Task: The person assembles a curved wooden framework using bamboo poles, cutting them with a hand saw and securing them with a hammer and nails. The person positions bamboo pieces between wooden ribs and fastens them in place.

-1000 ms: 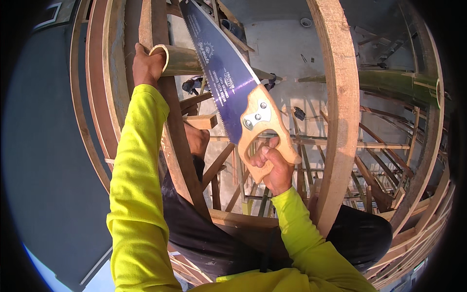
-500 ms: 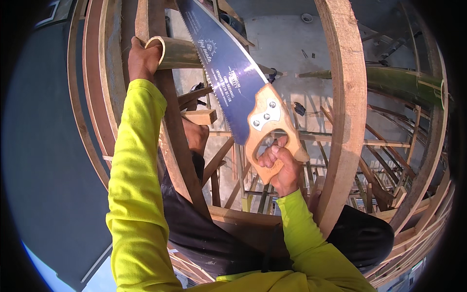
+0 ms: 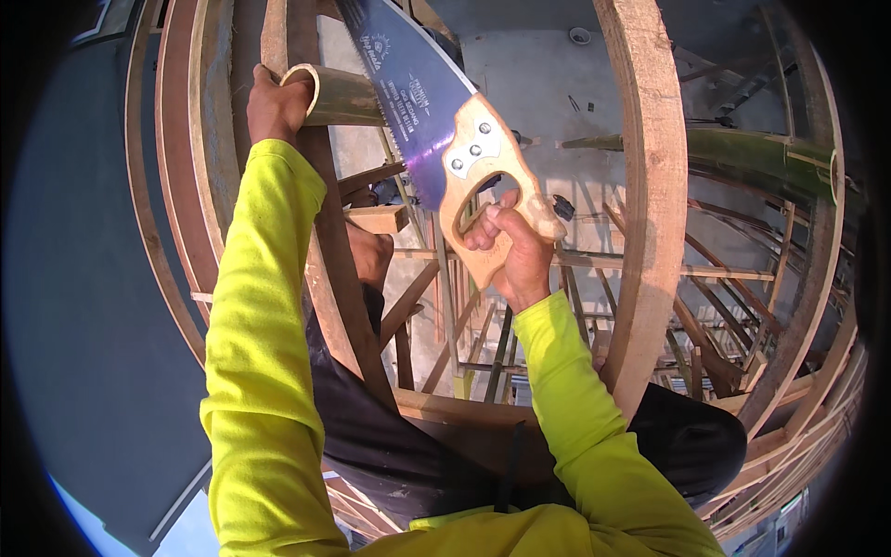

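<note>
The right hand (image 3: 513, 249) is clenched around the pale wooden handle of a blue-bladed handsaw (image 3: 422, 102), whose toothed edge bites into a green, hollow bamboo pole (image 3: 345, 95). The left hand (image 3: 275, 104) is wrapped around the pole's open cut end, pressing it against an upright brown timber post (image 3: 320, 232). Compared with a second ago, the saw handle sits higher and closer to the pole, so the blade has been pushed forward through a stroke; the cut looks under way, not finished. Beyond the hands, a curved pale timber beam (image 3: 650, 186) rises on the right, with wooden scaffolding (image 3: 705, 306) and a grey concrete floor (image 3: 538, 74) far below.
</note>
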Tool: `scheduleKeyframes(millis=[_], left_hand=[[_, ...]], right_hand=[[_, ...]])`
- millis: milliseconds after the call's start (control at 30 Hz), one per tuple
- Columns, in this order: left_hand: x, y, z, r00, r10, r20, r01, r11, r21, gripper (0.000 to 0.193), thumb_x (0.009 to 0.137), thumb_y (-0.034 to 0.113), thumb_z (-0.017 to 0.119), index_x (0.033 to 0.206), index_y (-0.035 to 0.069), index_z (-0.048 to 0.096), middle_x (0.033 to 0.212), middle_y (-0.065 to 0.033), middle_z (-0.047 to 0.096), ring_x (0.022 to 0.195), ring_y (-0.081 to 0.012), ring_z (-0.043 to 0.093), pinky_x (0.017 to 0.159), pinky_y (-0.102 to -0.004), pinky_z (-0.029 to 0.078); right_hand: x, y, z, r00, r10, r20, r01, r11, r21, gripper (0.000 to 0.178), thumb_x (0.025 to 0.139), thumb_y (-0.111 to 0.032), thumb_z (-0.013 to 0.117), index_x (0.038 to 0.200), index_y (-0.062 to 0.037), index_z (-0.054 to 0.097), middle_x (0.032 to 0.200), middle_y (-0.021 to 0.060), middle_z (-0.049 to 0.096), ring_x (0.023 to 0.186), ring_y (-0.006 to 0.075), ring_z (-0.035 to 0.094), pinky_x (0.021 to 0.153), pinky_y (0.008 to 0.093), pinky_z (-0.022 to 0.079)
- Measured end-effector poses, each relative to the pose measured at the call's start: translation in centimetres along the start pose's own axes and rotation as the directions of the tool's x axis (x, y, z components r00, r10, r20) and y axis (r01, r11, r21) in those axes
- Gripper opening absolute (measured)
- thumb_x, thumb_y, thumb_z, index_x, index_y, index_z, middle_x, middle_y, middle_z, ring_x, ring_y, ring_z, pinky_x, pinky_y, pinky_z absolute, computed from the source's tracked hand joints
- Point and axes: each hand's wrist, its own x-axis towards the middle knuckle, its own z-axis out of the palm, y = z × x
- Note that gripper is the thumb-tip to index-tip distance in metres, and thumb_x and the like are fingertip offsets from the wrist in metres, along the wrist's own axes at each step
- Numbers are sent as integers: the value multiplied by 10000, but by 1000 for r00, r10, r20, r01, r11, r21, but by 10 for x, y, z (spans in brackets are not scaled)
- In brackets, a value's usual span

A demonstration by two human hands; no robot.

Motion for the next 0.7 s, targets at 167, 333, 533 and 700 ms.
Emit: scheduleKeyframes(millis=[167,333,533,700], left_hand=[[6,-2,-7,999,49,7,-49,999,1,632,757,315,675,1228,-71,506,1149,-331,636,1148,-453,594,980,-435,459],[16,2,-2,999,46,-2,-46,999,-9,678,772,330,678,1278,-77,482,1158,-338,629,1152,-439,598,990,-430,458],[-1,-14,-6,999,53,4,-53,998,26,656,766,352,688,1217,-79,486,1140,-338,632,1142,-453,594,977,-436,461],[7,-7,-3,997,72,12,-73,997,30,648,761,344,685,1211,-78,489,1130,-344,632,1141,-457,593,975,-438,462]], right_hand=[[-87,-14,-46,996,79,37,-76,995,-69,146,856,-86,546,917,-133,423,663,20,431,565,140,436,614,341,430],[-1,-13,15,994,-105,41,109,987,-120,137,850,-26,586,941,-78,499,670,35,461,566,161,462,607,382,450],[-95,-11,-65,995,86,44,-84,996,-44,136,841,-78,550,929,-120,454,645,37,430,555,163,459,603,362,442],[3,1,18,998,-42,37,44,998,-49,147,858,-13,547,933,-104,459,690,32,450,603,163,467,632,363,440]])
